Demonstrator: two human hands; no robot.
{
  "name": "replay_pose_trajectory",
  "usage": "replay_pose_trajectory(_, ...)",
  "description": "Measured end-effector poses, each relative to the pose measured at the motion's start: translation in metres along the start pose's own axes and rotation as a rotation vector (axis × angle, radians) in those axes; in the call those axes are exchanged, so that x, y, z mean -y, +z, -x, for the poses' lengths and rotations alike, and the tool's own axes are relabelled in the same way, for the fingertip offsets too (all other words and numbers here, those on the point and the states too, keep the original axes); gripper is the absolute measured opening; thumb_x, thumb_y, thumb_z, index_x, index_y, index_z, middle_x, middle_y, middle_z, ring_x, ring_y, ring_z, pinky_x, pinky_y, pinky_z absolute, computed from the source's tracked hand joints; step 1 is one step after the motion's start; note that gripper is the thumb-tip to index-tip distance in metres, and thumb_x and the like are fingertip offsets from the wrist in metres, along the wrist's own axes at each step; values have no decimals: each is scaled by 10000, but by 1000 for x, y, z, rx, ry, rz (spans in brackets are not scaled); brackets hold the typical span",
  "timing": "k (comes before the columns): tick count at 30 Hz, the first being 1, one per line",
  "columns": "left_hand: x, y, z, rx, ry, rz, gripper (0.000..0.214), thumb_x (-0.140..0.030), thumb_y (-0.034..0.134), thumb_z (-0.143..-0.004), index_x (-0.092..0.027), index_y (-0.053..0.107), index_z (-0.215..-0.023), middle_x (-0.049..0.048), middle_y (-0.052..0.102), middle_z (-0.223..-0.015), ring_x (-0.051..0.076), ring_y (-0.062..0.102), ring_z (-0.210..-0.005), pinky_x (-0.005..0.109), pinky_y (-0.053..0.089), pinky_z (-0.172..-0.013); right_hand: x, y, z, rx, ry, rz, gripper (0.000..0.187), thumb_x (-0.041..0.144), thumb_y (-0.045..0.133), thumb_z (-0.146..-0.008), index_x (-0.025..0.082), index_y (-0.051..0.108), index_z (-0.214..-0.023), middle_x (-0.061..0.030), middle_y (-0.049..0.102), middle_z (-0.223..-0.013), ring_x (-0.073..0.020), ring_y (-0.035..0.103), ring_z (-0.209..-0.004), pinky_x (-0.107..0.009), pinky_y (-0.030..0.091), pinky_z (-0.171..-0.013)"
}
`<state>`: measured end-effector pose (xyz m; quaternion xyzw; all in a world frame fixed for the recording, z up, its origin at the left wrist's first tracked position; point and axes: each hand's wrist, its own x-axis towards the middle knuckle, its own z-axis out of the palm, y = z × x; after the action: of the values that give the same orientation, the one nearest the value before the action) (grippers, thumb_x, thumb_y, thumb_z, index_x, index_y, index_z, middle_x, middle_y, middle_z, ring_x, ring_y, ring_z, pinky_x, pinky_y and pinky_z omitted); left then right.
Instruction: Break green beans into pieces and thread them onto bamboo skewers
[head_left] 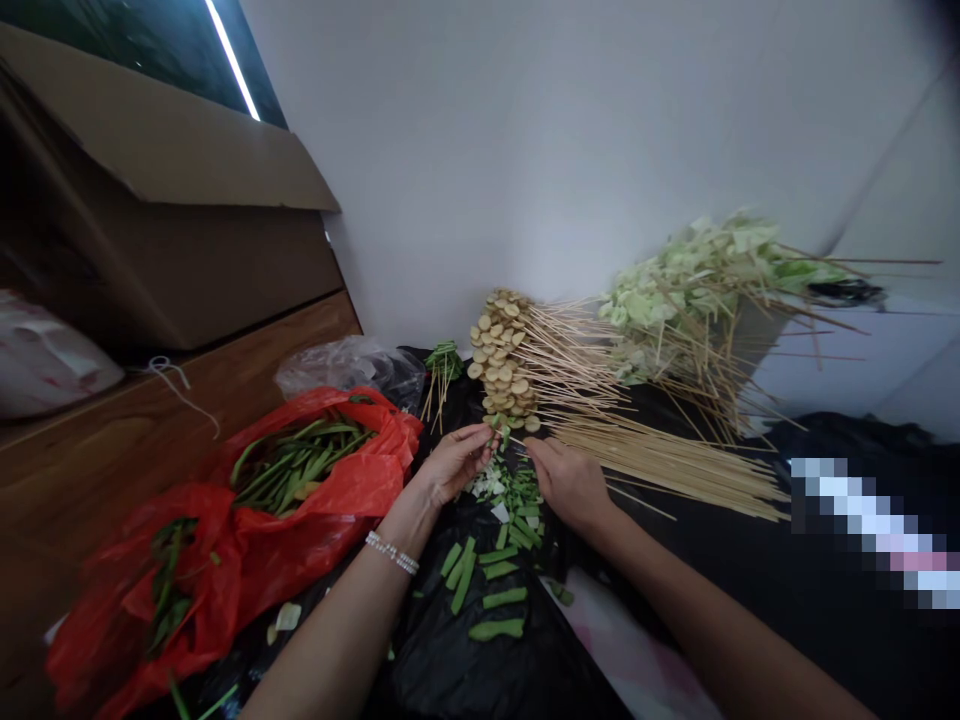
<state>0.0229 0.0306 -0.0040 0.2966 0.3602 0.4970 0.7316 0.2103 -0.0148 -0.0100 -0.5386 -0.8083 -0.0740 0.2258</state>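
Note:
My left hand [451, 466] pinches a small green bean piece [498, 428] between thumb and fingers. My right hand [568, 484] is closed round a thin bamboo skewer [516, 438], whose tip points left at the bean piece; whether it has pierced it I cannot make out. Below the hands, cut green bean pieces [504, 598] lie loose on black plastic [442, 670], with small white bits [489, 482] among them. Just beyond my fingers rises a pile of skewered potato slices [499, 350].
Bare skewers [675, 462] lie in a bundle right of my right hand. Skewered cabbage leaves [690, 275] are heaped at the back right. A few skewered greens [444, 362] lie back left. Whole beans fill a red plastic bag [375, 470] at left; a cardboard box [225, 260] stands behind.

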Motion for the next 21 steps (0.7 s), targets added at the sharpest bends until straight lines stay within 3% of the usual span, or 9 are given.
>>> replay_pose_trajectory(8,-4,-4,-5,-74,31,120,47,-71,691,-752,-100,680,-787,32,682,-728,65,618,-596,124,490,-514,-1,5,-1,-82,-2,-35,278,277,349,-975,210,619,-974,-24,667,-841,-133,604,-727,-245,313,-611)
replay_pose_trajectory(21,-3,-6,-6,-23,23,118,79,-22,660,-755,-81,691,-798,51,677,-723,83,619,-622,149,498,-560,-1,4,0,-55,-10,-15,225,169,388,-934,189,610,-908,-27,653,-796,-132,580,-702,-267,273,-578)
